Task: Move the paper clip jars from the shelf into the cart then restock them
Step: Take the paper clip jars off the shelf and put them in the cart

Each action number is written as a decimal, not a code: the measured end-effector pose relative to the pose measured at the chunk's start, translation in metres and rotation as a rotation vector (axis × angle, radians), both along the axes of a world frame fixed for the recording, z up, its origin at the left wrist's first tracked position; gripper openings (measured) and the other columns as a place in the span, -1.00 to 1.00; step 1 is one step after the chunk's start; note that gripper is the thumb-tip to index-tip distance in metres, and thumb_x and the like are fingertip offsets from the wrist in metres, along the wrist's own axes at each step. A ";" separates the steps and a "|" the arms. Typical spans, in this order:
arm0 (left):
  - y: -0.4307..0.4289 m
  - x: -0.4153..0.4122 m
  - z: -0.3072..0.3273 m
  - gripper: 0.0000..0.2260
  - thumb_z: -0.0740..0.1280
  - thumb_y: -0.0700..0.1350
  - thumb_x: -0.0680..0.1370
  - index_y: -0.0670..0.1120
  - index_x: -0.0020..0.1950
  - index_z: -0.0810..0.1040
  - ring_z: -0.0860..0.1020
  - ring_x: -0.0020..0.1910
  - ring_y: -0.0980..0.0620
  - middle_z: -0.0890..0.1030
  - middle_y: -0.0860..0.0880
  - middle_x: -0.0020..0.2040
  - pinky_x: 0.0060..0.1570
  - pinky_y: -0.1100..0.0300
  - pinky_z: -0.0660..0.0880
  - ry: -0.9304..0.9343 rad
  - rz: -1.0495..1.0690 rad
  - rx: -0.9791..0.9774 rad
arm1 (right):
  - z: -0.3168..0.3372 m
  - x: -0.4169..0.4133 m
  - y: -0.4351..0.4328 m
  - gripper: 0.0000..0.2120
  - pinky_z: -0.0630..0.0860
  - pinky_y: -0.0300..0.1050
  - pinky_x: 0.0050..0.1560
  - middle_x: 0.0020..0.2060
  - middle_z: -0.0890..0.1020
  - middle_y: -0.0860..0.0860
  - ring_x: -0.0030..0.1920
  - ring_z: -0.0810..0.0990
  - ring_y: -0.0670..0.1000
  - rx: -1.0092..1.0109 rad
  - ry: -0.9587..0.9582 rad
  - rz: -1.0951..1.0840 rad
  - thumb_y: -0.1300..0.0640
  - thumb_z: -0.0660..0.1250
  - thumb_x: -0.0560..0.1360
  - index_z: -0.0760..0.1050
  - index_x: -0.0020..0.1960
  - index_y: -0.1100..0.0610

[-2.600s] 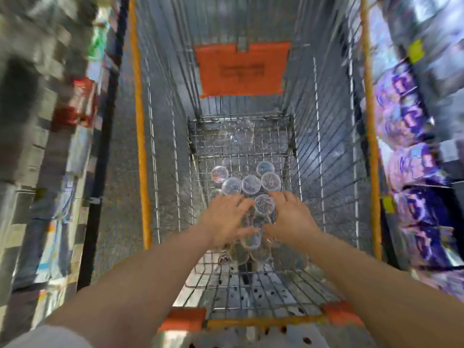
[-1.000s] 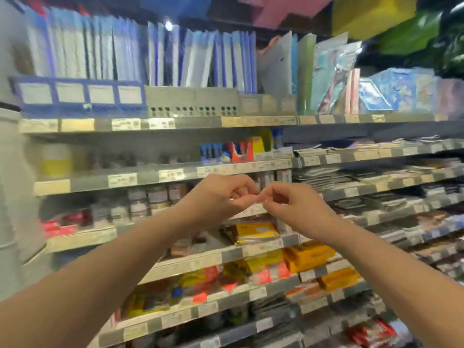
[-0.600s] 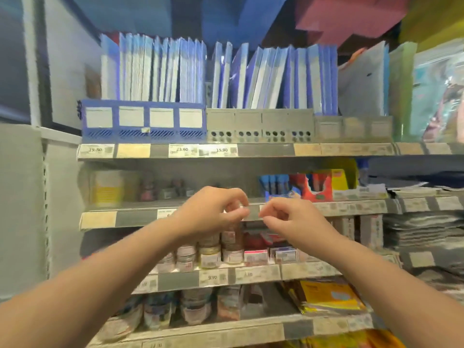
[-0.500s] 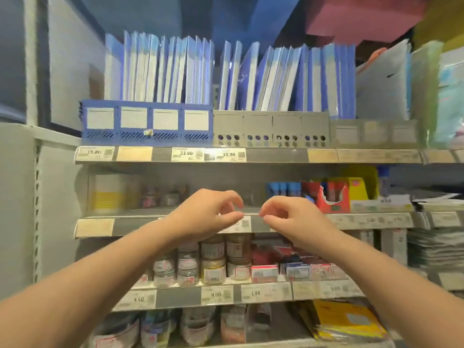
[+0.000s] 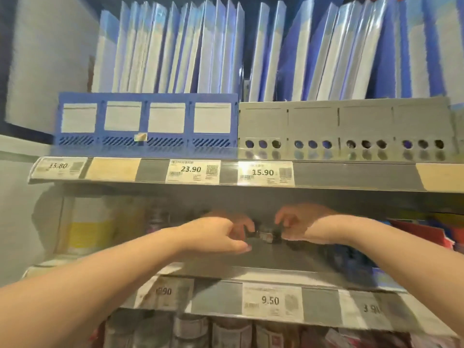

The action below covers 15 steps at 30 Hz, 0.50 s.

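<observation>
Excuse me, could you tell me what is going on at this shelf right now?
A person's arms extend into the middle shelf below the blue folders. The left hand and right hand, fingers curled, flank a few small jars at the back. Blur hides whether either actually grips one.

The person's 2 bare arms stretch forward and converge toward the middle of the view. The left forearm point(image 5: 113, 272) rises from the lower left corner, and the right forearm point(image 5: 381, 244) comes in from the right edge. The left hand point(image 5: 218, 236) and right hand point(image 5: 303, 222) sit near each other but apart, backs turned up, fingers curled inward toward one another. Blur hides whether either hand grips anything
</observation>
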<state>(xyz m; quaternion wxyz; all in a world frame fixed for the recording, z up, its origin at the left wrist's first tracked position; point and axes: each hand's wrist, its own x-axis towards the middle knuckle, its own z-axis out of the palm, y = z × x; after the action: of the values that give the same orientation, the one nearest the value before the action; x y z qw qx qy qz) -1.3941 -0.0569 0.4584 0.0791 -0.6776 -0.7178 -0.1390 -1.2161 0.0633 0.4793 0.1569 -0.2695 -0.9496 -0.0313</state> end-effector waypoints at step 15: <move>0.150 -0.053 0.004 -0.43 0.39 0.13 0.45 0.14 0.40 0.27 0.43 0.21 0.10 0.44 0.09 0.27 0.21 0.23 0.36 0.174 -0.329 -0.052 | 0.017 -0.048 0.086 -0.56 0.48 -0.03 0.03 0.08 0.60 0.10 -0.01 0.56 0.12 0.005 -0.311 -0.034 0.03 0.47 0.37 0.50 0.21 0.08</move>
<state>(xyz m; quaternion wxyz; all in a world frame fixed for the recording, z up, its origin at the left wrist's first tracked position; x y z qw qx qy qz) -1.4470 0.0927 0.4624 0.0993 -0.7971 -0.5912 -0.0723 -1.2643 0.1498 0.4963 0.0078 -0.2773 -0.9576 -0.0776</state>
